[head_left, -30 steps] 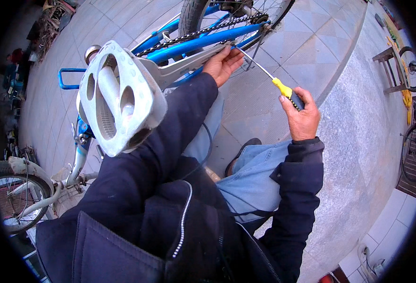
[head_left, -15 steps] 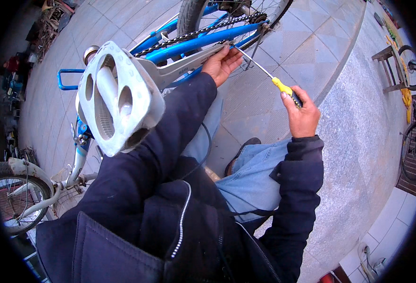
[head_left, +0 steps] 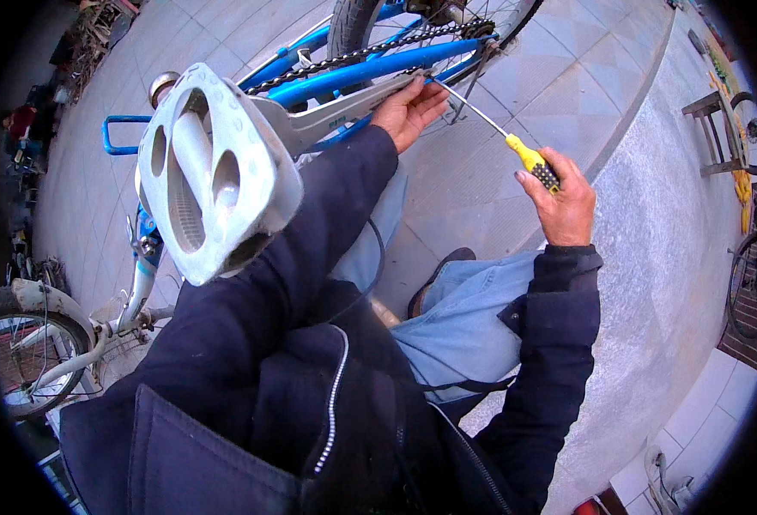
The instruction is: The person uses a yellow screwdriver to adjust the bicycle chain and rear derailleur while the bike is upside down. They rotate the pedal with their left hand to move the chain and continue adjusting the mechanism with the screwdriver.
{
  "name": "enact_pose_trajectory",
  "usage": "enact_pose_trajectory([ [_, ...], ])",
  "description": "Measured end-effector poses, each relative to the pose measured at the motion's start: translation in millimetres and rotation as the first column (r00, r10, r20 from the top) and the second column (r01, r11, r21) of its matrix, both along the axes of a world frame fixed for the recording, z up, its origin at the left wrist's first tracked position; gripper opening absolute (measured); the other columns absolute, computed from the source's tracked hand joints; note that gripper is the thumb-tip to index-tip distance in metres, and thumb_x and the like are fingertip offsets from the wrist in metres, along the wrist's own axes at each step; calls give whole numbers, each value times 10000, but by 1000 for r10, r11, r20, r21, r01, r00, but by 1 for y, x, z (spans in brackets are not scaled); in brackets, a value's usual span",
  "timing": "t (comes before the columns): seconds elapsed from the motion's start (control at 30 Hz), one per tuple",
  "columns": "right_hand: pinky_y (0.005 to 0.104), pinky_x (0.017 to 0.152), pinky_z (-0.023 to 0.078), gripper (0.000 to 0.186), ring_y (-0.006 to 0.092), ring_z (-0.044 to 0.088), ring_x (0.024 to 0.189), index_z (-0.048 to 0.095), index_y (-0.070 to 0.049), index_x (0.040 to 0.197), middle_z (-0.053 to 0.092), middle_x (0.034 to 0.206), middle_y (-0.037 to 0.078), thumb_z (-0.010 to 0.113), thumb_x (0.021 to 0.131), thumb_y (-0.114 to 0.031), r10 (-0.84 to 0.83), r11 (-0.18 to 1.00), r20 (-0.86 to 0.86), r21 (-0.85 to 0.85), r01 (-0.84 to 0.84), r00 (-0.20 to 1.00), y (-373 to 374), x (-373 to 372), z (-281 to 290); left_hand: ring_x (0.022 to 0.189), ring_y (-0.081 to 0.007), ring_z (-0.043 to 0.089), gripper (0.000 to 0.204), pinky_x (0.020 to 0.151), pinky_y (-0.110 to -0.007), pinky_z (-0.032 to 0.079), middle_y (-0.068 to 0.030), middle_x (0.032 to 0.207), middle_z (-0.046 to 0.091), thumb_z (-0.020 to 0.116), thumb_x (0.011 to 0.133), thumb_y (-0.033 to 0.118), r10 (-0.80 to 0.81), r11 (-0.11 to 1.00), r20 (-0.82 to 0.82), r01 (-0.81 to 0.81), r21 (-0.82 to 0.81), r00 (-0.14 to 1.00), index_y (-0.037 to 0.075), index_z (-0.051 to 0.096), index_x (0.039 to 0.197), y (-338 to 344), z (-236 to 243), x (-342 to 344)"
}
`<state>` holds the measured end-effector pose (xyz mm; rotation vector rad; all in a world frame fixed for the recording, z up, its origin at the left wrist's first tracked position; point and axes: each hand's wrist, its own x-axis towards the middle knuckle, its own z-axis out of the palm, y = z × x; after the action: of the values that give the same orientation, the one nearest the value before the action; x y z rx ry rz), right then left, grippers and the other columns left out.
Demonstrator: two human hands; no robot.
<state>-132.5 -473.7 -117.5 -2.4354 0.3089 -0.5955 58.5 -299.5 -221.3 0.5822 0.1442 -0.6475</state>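
A screwdriver [head_left: 529,157] with a yellow and black handle is gripped in my right hand [head_left: 570,199]. Its thin shaft slants up and left, and the tip meets the rear end of a pale chain guard [head_left: 314,127]. My left hand [head_left: 408,113] pinches that end between thumb and fingers; whatever fastener lies under the tip is too small to make out. Just above runs a blue frame tube [head_left: 357,74] of the bicycle, with the black chain [head_left: 344,61] along it. A large pale pedal [head_left: 263,176] stands close over my left forearm.
The bicycle's rear wheel [head_left: 354,26] is at the top. Another wheel [head_left: 31,348] with a pale fork is at lower left. A raised stone ledge [head_left: 653,283] runs along the right, with a small wooden stool [head_left: 711,129] beyond. Grey paving [head_left: 447,202] lies below.
The screwdriver handle has turned in my right hand, which sits slightly farther right and lower. My left hand stays on the guard's end, and the whole view has shifted a little.
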Motion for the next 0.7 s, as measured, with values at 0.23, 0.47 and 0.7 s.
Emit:
enact_pose_trajectory([
  [0.23,270,670,476,366,157,602,704,628,-9,1008,635,805,130,727,730,-226,-4,949,-195,309,65,981,-9,9,13,1047,-325,559,203,940,-458,441,-156,1009,612,615,851,177,3,1000,16,-3,-13,1000,49,587,1006,2,-4,3],
  [0.47,268,647,469,349,145,595,688,637,6,975,631,756,130,725,735,-231,4,997,21,71,-6,1000,-1,4,5,1037,-316,567,202,923,-459,452,-146,1000,615,610,855,186,-1,1000,23,1,8,1000,59,586,1009,1,-2,0],
  [0.7,240,635,464,382,106,579,685,626,29,1013,635,756,94,728,734,-212,-8,954,-148,296,52,989,-2,8,16,1046,-308,561,185,919,-459,453,-141,1001,604,612,853,181,16,999,0,-16,28,1000,76,583,1002,4,5,0],
])
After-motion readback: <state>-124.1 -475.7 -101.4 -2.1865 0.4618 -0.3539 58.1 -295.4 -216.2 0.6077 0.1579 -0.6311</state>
